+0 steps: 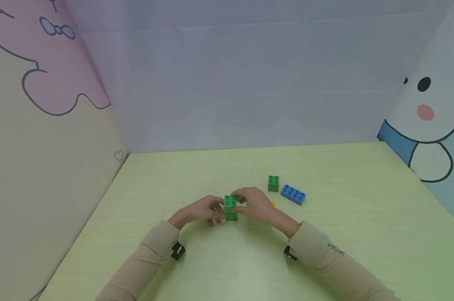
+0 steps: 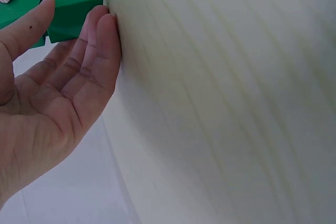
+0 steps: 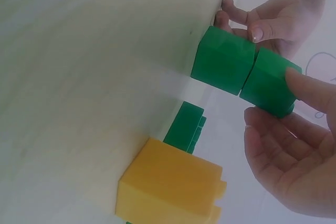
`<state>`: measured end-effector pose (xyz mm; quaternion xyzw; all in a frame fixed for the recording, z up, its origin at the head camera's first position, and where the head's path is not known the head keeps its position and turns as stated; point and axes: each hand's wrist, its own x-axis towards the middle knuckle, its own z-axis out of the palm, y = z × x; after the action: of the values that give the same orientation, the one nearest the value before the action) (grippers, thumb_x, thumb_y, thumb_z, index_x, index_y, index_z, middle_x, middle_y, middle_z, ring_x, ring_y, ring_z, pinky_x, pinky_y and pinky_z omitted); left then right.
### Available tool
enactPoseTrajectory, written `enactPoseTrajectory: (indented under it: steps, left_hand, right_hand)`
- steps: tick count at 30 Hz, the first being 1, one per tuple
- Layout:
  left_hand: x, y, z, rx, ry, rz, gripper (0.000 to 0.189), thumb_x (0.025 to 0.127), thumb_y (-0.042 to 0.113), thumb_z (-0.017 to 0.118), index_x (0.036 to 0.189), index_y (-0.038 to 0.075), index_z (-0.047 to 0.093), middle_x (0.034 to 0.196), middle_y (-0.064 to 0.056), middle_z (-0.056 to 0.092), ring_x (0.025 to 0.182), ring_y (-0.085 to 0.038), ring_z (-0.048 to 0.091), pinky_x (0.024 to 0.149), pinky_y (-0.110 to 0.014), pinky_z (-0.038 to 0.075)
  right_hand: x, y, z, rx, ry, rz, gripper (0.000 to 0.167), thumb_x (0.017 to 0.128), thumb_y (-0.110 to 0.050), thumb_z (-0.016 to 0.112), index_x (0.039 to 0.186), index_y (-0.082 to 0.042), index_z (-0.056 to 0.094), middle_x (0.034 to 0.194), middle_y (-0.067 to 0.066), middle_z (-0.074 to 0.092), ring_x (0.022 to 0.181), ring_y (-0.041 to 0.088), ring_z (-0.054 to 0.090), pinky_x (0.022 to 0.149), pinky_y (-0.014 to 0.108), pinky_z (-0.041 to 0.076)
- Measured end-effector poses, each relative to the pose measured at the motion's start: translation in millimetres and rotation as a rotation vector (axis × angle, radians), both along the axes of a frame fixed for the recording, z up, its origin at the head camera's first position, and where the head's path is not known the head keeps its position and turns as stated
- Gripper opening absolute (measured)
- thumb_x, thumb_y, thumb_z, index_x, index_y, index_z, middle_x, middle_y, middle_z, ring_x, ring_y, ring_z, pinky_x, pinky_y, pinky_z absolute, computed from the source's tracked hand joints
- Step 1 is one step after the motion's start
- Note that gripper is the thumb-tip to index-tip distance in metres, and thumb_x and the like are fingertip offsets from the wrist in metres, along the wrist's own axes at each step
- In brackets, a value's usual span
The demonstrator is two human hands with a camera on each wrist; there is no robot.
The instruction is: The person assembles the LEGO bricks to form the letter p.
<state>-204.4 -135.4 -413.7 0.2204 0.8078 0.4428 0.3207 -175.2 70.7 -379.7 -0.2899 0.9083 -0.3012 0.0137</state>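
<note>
Two green building bricks stand one on top of the other on the table between the hands. My right hand [image 1: 257, 204] pinches the upper green brick [image 3: 269, 82] between thumb and fingers. Studs show on top of it in the head view, and a thin seam runs between the two bricks. From the other side my left hand [image 1: 201, 209] holds the lower green brick [image 2: 73, 9], its thumb on one face and its fingertips along the table side. Part of the upper brick is hidden by the left thumb in the left wrist view.
A yellow brick [image 3: 168, 182] stands near the right hand, mostly hidden behind it in the head view. Farther back are another green brick [image 1: 273, 184] and a long blue brick [image 1: 293, 194]. Printed walls enclose the pale table [image 1: 174, 175] at the back and sides.
</note>
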Motion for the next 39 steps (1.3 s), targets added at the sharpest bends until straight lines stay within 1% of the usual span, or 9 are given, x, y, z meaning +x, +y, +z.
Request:
enactPoseTrajectory:
  steps: [5, 13, 21, 26, 33, 39]
  left_hand:
    - [0.6, -0.3, 1.5, 0.0, 0.0, 0.001, 0.025, 0.088, 0.006, 0.059, 0.111, 0.0, 0.055, 0.086, -0.009, 0.064, 0.071, -0.021, 0.061, 0.057, -0.034, 0.053]
    - [0.6, -1.0, 1.3, 0.003, 0.003, -0.001, 0.026, 0.088, 0.005, 0.058, 0.113, -0.001, 0.055, 0.086, -0.009, 0.064, 0.071, -0.02, 0.061, 0.057, -0.034, 0.053]
    - [-0.8, -1.4, -1.2, 0.013, 0.003, -0.002, 0.026, 0.088, 0.005, 0.058, 0.113, -0.001, 0.055, 0.085, -0.009, 0.064, 0.07, -0.02, 0.061, 0.057, -0.035, 0.053]
    - [-1.0, -0.3, -1.1, 0.018, 0.003, -0.009, 0.025, 0.088, 0.005, 0.058, 0.112, 0.0, 0.055, 0.086, -0.009, 0.064, 0.07, -0.02, 0.061, 0.057, -0.035, 0.053]
    - [-0.3, 0.1, -0.3, 0.017, 0.0, -0.006, 0.025, 0.088, 0.006, 0.058, 0.112, -0.001, 0.055, 0.086, -0.01, 0.063, 0.071, -0.02, 0.06, 0.057, -0.035, 0.053]
    - [0.2, 0.3, 1.4, 0.019, 0.001, -0.006, 0.026, 0.088, 0.006, 0.058, 0.113, 0.0, 0.055, 0.086, -0.01, 0.064, 0.071, -0.02, 0.061, 0.057, -0.036, 0.053]
  right_hand:
    - [1.0, -2.3, 2.2, 0.013, -0.012, -0.017, 0.034, 0.078, -0.016, 0.072, 0.108, -0.002, 0.063, 0.097, 0.008, 0.065, 0.081, 0.021, 0.059, 0.066, 0.028, 0.048]
    - [0.1, -3.5, -0.9, 0.002, -0.003, -0.016, 0.034, 0.077, -0.016, 0.073, 0.107, -0.002, 0.064, 0.096, 0.007, 0.066, 0.079, 0.019, 0.06, 0.064, 0.026, 0.047]
    - [1.1, -6.4, 0.7, 0.04, 0.007, -0.024, 0.035, 0.077, -0.016, 0.073, 0.107, -0.001, 0.064, 0.097, 0.009, 0.065, 0.077, 0.02, 0.06, 0.063, 0.027, 0.048]
    - [2.0, -6.6, 2.1, 0.048, -0.008, -0.048, 0.035, 0.077, -0.016, 0.073, 0.108, -0.002, 0.064, 0.099, 0.008, 0.065, 0.078, 0.021, 0.06, 0.063, 0.028, 0.048]
    - [0.4, -6.4, 0.6, 0.032, -0.037, -0.062, 0.036, 0.076, -0.016, 0.074, 0.107, -0.003, 0.064, 0.095, 0.007, 0.065, 0.072, 0.015, 0.059, 0.059, 0.025, 0.048]
    - [-1.2, -5.7, 0.5, 0.032, -0.065, -0.064, 0.036, 0.076, -0.017, 0.074, 0.108, -0.004, 0.064, 0.096, 0.007, 0.065, 0.07, 0.013, 0.059, 0.06, 0.024, 0.048]
